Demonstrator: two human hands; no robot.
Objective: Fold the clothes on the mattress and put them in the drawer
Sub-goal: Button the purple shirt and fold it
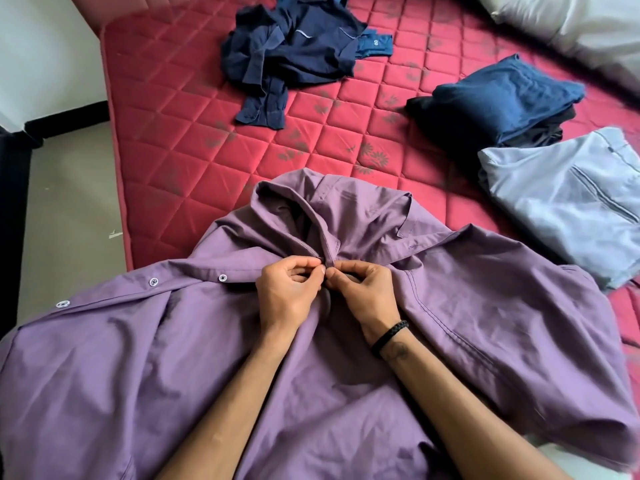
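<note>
The red quilted mattress shows its left edge running from the far left corner down toward the viewer, with bare grey floor alongside it. Open quilted surface lies between the purple shirt and the far garments.

The purple shirt is spread across the near part of the mattress, its left side overhanging the left edge, buttons visible along the placket at left. Its collar area is bunched up at the centre.

The left hand has fingers curled, thumb and forefinger pinching shirt fabric at the placket just below the collar. The right hand, with a black braided wristband, is likewise curled and pinches the same spot; the two thumbs meet tip to tip.

A crumpled navy garment heap lies toward the far edge, well apart from the shirt. A folded dark blue stack sits at the right side, with a folded light blue garment just nearer, touching it. A white pillow occupies the far right corner.
</note>
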